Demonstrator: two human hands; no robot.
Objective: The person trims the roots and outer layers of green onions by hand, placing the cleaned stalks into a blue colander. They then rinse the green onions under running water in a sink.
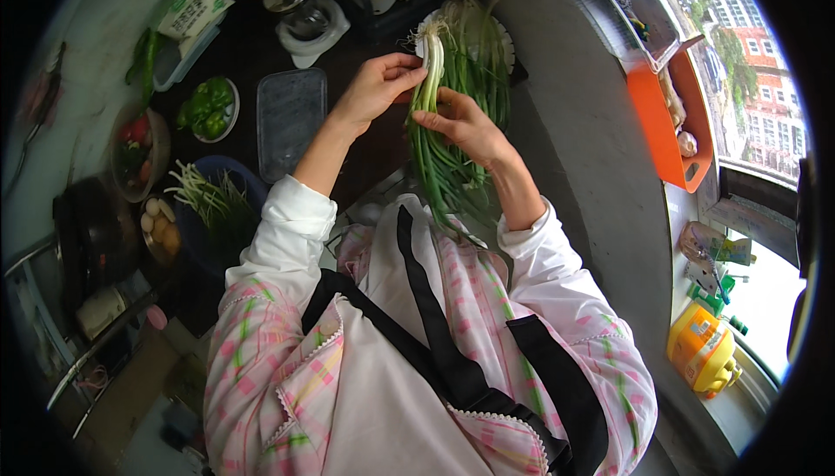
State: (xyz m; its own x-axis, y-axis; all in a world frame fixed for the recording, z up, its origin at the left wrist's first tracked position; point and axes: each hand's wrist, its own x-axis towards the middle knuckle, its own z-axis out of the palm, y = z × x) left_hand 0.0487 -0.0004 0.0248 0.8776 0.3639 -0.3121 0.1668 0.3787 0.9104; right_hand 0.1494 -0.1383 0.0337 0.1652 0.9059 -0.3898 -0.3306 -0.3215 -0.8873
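Note:
A bunch of green onions [427, 98] is held up before me, its roots pointing away and its dark green leaves hanging towards my body. My left hand [381, 85] pinches the white stalks just below the roots. Lower down, my right hand [463, 125] has its thumb and fingers around the pale green stems. Behind the bunch, more green onions [486, 65] lie on a white plate [506, 45], their leaves trailing over its near side. My fingers hide part of the held stems.
Left of my hands sit a lidded plastic container [291, 120], green peppers [207, 107] in a bowl, and a blue basin [251, 173] with thin green stalks. Eggs [156, 215] share another bowl. At right, an orange basket [672, 130] holding garlic and a yellow bottle [701, 349] stand along the windowsill.

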